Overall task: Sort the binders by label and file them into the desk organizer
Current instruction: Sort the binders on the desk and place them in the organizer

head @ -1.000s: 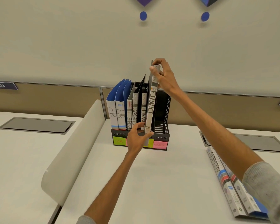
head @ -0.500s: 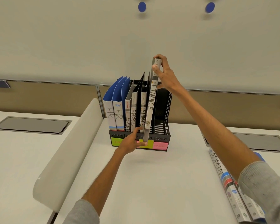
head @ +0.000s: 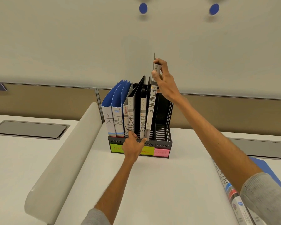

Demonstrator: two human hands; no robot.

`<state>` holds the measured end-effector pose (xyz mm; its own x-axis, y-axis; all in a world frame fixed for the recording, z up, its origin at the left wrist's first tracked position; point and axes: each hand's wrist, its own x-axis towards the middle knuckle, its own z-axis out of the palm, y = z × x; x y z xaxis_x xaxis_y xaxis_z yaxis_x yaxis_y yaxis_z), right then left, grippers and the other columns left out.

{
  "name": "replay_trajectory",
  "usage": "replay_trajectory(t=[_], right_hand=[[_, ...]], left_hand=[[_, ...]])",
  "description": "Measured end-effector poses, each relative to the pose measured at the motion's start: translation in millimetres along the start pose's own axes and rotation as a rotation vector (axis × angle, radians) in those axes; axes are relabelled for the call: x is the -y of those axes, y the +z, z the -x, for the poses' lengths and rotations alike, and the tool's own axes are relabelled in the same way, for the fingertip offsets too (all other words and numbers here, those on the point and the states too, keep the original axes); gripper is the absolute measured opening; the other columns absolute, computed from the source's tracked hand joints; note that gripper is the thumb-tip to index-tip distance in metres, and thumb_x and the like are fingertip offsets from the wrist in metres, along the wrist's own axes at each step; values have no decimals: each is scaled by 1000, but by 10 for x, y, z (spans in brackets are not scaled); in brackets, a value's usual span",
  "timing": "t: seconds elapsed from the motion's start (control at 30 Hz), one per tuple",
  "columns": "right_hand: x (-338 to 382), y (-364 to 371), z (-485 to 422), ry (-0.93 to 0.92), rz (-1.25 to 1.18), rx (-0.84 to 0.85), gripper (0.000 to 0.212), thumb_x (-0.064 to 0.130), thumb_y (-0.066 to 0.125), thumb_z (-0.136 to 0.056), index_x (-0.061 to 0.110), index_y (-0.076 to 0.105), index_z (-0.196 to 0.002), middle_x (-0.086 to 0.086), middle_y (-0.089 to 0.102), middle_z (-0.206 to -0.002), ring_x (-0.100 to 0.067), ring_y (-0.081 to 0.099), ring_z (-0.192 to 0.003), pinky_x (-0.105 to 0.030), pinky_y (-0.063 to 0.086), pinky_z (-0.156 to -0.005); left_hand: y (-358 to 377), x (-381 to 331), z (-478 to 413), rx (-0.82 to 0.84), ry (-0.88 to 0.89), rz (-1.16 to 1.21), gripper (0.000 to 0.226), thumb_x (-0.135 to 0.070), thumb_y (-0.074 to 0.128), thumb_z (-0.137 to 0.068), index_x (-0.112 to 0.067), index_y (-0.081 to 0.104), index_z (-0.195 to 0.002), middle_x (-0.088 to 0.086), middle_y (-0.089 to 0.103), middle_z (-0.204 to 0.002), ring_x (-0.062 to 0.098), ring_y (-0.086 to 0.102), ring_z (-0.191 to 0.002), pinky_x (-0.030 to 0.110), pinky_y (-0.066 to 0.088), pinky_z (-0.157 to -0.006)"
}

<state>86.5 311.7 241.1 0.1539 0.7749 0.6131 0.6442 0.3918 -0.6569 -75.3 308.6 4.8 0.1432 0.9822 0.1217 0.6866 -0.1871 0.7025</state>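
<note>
A black mesh desk organizer (head: 166, 120) stands at the back of the white desk, with coloured sticky labels along its front. Two blue HR binders (head: 111, 120), SPORTS binders (head: 130, 118) and one FINANCE binder (head: 142, 122) stand in it. My right hand (head: 162, 80) grips the top of a second grey FINANCE binder (head: 151, 111), held upright with its lower end inside the third slot. My left hand (head: 133, 145) is at the organizer's front lip, its fingertips touching the bottom of that binder.
More binders, one marked ADMIN (head: 224, 181), lie flat at the desk's right edge, partly under my right sleeve. A curved white divider panel (head: 68, 153) runs along the left. Grey cable flaps (head: 29, 129) are set into the desks either side.
The FINANCE binder has sunk lower into the organizer. My left hand slid down from its lower spine to the organizer's front lip.
</note>
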Motion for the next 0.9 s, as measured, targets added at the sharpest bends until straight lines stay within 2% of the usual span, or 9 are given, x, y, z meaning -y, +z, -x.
replay_trajectory(t=[0.1, 0.23, 0.37, 0.43, 0.47, 0.57, 0.7, 0.8, 0.9], right_hand=[[-23, 48, -1, -39, 11, -37, 35, 30, 39, -104, 13, 31, -133, 3, 46, -88, 4, 50, -53, -11, 46, -55], [-83, 46, -24, -21, 26, -72, 37, 32, 38, -104, 12, 31, -135, 11, 37, -73, 4, 42, -47, -12, 44, -56], [-123, 50, -21, -30, -9, -88, 37, 29, 39, -104, 11, 34, -136, 20, 38, -77, 6, 46, -50, -8, 43, -54], [-109, 47, -23, -44, -47, -80, 38, 29, 40, -104, 10, 33, -137, 8, 53, -92, 0, 60, -64, -5, 44, -58], [-114, 55, -22, -60, -70, -71, 38, 29, 40, -104, 11, 34, -137, -3, 56, -113, -8, 66, -77, -4, 45, -60], [-166, 127, 25, -112, -87, -22, 32, 30, 40, -103, 21, 34, -134, -10, 30, -153, -9, 65, -93, -3, 47, -64], [-269, 206, 125, -113, -89, -47, 26, 33, 42, -102, 35, 36, -127, -8, 25, -158, 7, 58, -97, -5, 48, -70], [-343, 268, 201, -51, -59, -31, 27, 32, 42, -102, 35, 36, -128, -4, 25, -159, -24, 53, -126, -18, 45, -90], [-391, 369, 288, -17, -34, -37, 26, 29, 42, -103, 35, 37, -127, -4, 29, -157, -32, 58, -116, -35, 49, -95]], left_hand=[[27, 9, -34, -40, -17, -10, 59, -66, 68, -74, -20, 46, -103, -6, 71, -94, 24, 67, -89, 35, 53, -75], [81, -49, -4, -65, -34, -89, 79, -82, 64, -62, -19, 46, -106, -2, 66, -85, 23, 66, -79, 33, 50, -69], [139, -144, 18, -93, -78, -118, 80, -80, 66, -63, -16, 46, -107, 3, 68, -84, 26, 69, -80, 32, 49, -65], [138, -176, 15, -111, -99, -121, 77, -77, 68, -64, -16, 47, -106, 2, 68, -82, 26, 69, -78, 30, 44, -62], [141, -197, 13, -121, -113, -119, 75, -75, 69, -65, -16, 47, -105, 3, 68, -82, 26, 69, -78, 29, 43, -61], [189, -274, 10, -114, -140, -121, 70, -63, 75, -70, -13, 45, -108, 6, 70, -88, 29, 69, -82, 32, 48, -64], [203, -269, 0, -71, -103, -134, 71, -62, 71, -74, -11, 42, -114, 9, 70, -95, 31, 69, -87, 36, 52, -70], [171, -142, 35, -66, -75, -121, 79, -74, 64, -70, -15, 41, -116, 5, 69, -91, 31, 68, -86, 33, 46, -68], [206, -59, 70, -56, -53, -99, 84, -75, 65, -69, -14, 40, -121, 5, 71, -95, 31, 69, -89, 37, 51, -73]])
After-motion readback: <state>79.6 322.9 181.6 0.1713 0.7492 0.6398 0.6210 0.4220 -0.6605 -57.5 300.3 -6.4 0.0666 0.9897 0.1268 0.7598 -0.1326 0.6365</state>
